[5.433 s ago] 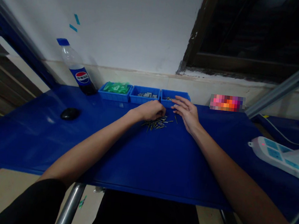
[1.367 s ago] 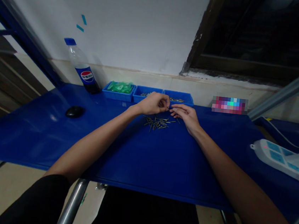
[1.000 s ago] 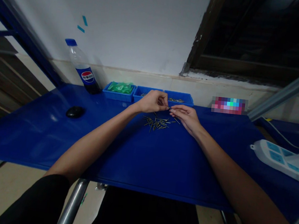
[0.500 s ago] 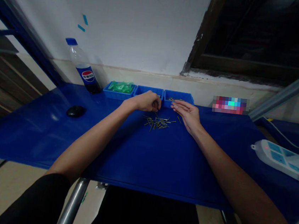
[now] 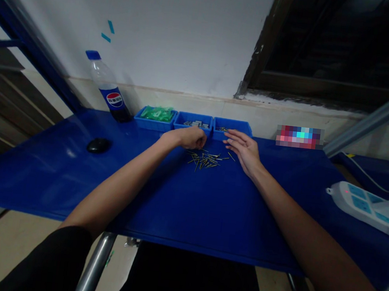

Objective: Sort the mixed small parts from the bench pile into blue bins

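We are no longer bringing our fingertips together above the pile: a second ago both hands were raised and meeting over it, and now they are parting and coming down. Our left hand point(image 5: 190, 138) is resting at the far left edge of the pile of small metal pins point(image 5: 205, 158), fingers curled under. We cannot tell whether it is gripping a pin. Our right hand point(image 5: 245, 147) is lying open with fingers stretched, holding nothing that we can see, just in front of the right-hand blue bin point(image 5: 246, 123) and near the pile's right edge. So the two-handed hold is ending, and the left hand is sitting at the loose pins again. The pins are lying in a loose scatter on the blue surface point(image 5: 188, 200), thin, short and dull metallic, crossing one another at all angles, just in front of the middle bin point(image 5: 180, 116) of grey metal pieces, with the bin of green parts point(image 5: 151, 125) sitting to its left
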Available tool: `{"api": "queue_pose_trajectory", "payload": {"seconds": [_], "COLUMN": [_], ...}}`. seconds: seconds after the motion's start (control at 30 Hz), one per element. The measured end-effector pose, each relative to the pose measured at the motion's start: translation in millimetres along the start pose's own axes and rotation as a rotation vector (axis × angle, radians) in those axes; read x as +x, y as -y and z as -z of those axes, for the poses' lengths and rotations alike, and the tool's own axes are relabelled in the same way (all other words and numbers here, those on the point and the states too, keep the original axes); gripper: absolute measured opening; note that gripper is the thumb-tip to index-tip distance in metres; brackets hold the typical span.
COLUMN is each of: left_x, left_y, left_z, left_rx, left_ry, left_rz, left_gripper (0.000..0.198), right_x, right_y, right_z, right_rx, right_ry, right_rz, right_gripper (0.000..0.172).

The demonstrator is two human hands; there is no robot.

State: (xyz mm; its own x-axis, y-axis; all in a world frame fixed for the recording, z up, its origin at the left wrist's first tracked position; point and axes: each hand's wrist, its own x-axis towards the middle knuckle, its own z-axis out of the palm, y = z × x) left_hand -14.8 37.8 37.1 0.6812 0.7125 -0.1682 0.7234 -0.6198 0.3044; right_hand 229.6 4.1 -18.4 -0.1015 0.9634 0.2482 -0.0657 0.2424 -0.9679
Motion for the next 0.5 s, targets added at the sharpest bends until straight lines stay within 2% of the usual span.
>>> {"api": "queue_pose_trajectory", "payload": {"seconds": [0.1,0.3,0.4,0.5], "left_x": [-0.7,2.4,4.8,5.3], "left_y": [-0.2,-12.6,-17.2,-19.6], "left_z": [2.2,4.1,2.2,1.1], "left_rx": [-0.015,-0.247,-0.284,-0.278], "left_ry": [-0.093,-0.366,-0.424,-0.425], "left_rz": [-0.037,-0.170,-0.198,-0.211], "left_gripper": [0.019,0.016,0.014,0.012], "right_x": [0.9,1.2,-0.8,-2.5], "right_y": [-1.9,-0.5,0.9,0.3], "right_z": [0.8,-0.9,-3.4,-4.6], "right_rx": [0.015,-0.070,-0.078,-0.013], "right_ry": [-0.002,0.005,0.059,0.099], "right_rz": [-0.014,-0.002,-0.024,-0.052], "right_gripper": [0.038,0.036,0.030,0.025]}}
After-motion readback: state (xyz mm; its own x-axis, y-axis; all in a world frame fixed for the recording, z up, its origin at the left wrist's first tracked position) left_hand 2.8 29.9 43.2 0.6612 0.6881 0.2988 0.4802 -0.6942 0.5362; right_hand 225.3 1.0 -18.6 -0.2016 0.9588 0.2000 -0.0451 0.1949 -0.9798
